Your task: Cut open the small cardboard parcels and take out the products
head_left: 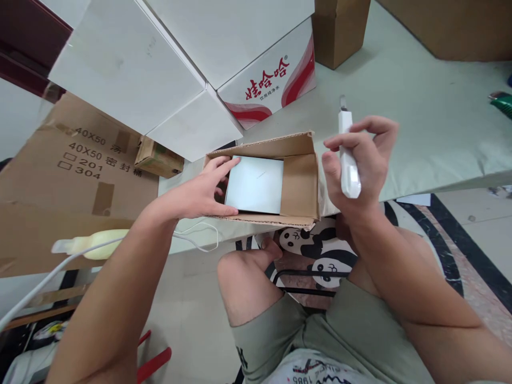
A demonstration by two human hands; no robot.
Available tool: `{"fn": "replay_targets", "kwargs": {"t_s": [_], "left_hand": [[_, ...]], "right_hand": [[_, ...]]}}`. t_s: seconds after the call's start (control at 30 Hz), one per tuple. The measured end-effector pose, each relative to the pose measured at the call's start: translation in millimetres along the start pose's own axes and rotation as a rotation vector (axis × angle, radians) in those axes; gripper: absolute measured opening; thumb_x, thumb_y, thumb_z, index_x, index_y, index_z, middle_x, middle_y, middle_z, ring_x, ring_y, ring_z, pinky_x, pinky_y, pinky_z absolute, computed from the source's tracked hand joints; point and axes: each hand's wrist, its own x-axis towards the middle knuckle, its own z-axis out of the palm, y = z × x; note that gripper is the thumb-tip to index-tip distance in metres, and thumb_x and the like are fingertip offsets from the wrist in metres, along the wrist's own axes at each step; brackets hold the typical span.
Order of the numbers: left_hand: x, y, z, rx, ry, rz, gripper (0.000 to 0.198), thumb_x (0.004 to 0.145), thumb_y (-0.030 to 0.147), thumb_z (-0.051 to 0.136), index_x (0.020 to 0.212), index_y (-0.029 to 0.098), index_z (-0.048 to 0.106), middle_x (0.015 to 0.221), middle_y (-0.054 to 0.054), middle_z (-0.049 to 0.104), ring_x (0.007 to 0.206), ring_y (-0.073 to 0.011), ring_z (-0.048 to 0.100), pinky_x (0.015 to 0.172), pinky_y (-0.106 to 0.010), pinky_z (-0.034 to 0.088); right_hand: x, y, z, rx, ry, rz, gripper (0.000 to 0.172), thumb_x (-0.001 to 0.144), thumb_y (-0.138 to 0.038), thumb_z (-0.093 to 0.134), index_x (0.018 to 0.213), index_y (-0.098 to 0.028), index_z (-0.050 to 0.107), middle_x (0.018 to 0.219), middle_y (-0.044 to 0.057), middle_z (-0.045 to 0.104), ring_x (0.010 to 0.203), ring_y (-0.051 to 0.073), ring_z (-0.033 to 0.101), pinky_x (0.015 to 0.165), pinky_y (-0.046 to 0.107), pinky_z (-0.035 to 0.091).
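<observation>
An opened cardboard box (300, 184) lies near the table's front edge, flaps up. Inside it, towards the left, sits a smaller pale blue-white box (256, 184). My left hand (212, 189) reaches over the carton's left end and spans the pale box, thumb at its near edge and a finger at its far edge; the other fingers are partly hidden behind its left side. Held upright in my right hand (362, 160) is a white utility knife (349, 154) with a bit of metal blade out at its top. This hand is raised just right of the carton.
White cartons (268, 74), one with red lettering, stack behind the work. A large brown carton (80, 176) stands left, beside a small brown box (159, 157). Further right lies a green item (502, 102). A white cable (196, 237) hangs at the table's front edge (440, 188).
</observation>
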Motion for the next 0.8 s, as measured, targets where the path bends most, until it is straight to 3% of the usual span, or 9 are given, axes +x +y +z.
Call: {"fn": "replay_targets", "kwargs": {"t_s": [0.1, 0.17, 0.3, 0.43, 0.57, 0.63, 0.7, 0.8], "left_hand": [[-3, 4, -3.9, 0.036, -0.079, -0.057, 0.128, 0.066, 0.059, 0.087, 0.173, 0.038, 0.019, 0.180, -0.013, 0.015, 0.127, -0.0388, 0.064, 0.102, -0.051, 0.062], [-4, 6, -5.5, 0.056, -0.115, -0.062, 0.130, 0.068, 0.058, 0.087, 0.174, 0.038, 0.014, 0.182, -0.012, 0.010, 0.122, -0.0379, 0.068, 0.101, -0.050, 0.062], [-3, 9, -6.8, 0.150, -0.167, -0.038, 0.128, 0.072, 0.053, 0.082, 0.174, 0.037, 0.006, 0.183, -0.011, 0.003, 0.112, -0.0339, 0.071, 0.093, -0.045, 0.063], [1, 9, -7.0, 0.219, -0.129, 0.005, 0.130, 0.068, 0.050, 0.082, 0.174, 0.030, 0.010, 0.179, -0.014, 0.015, 0.120, -0.0367, 0.068, 0.096, -0.045, 0.061], [5, 12, -8.1, 0.308, -0.093, 0.053, 0.129, 0.063, 0.051, 0.083, 0.171, 0.024, 0.017, 0.170, -0.016, 0.027, 0.130, -0.0400, 0.061, 0.101, -0.046, 0.059], [6, 15, -9.1, 0.347, -0.094, 0.055, 0.128, 0.061, 0.053, 0.083, 0.169, 0.024, 0.020, 0.167, -0.017, 0.029, 0.128, -0.0399, 0.061, 0.102, -0.047, 0.058], [6, 18, -10.0, 0.374, -0.102, 0.042, 0.126, 0.059, 0.054, 0.083, 0.166, 0.023, 0.024, 0.165, -0.017, 0.030, 0.125, -0.0396, 0.062, 0.101, -0.046, 0.058], [7, 22, -10.9, 0.389, -0.115, 0.010, 0.124, 0.056, 0.058, 0.084, 0.162, 0.023, 0.030, 0.162, -0.017, 0.034, 0.122, -0.0400, 0.063, 0.097, -0.047, 0.059]], "right_hand": [[1, 21, -1, -0.165, 0.037, 0.037, 0.017, 0.098, -0.038, 0.059, 0.101, -0.024, 0.069, 0.101, 0.011, 0.050, 0.110, 0.030, 0.055, 0.104, 0.054, 0.053], [2, 44, 0, -0.274, -0.038, 0.111, 0.018, 0.093, -0.030, 0.062, 0.109, -0.023, 0.070, 0.105, 0.011, 0.052, 0.111, 0.029, 0.055, 0.105, 0.052, 0.053], [-2, 86, 7, -0.461, -0.286, 0.305, 0.042, 0.080, -0.018, 0.067, 0.122, -0.016, 0.067, 0.122, 0.018, 0.050, 0.118, 0.033, 0.057, 0.103, 0.051, 0.053], [-8, 104, 13, -0.633, -0.628, 0.506, 0.049, 0.078, -0.013, 0.065, 0.126, -0.004, 0.063, 0.142, 0.031, 0.042, 0.114, 0.039, 0.063, 0.096, 0.053, 0.054], [-11, 111, 18, -0.671, -0.774, 0.546, 0.051, 0.078, -0.012, 0.064, 0.129, -0.006, 0.062, 0.157, 0.031, 0.034, 0.114, 0.039, 0.065, 0.098, 0.056, 0.054], [-10, 112, 17, -0.659, -0.744, 0.495, 0.053, 0.078, -0.010, 0.062, 0.131, -0.008, 0.064, 0.160, 0.029, 0.033, 0.132, 0.045, 0.057, 0.108, 0.060, 0.050], [-5, 104, 12, -0.628, -0.588, 0.416, 0.050, 0.081, -0.012, 0.060, 0.131, -0.011, 0.066, 0.157, 0.026, 0.039, 0.143, 0.046, 0.048, 0.114, 0.063, 0.045], [6, 68, -2, -0.396, -0.245, 0.215, 0.032, 0.091, -0.019, 0.052, 0.115, -0.018, 0.073, 0.127, 0.019, 0.061, 0.124, 0.035, 0.062, 0.105, 0.054, 0.052]]}}
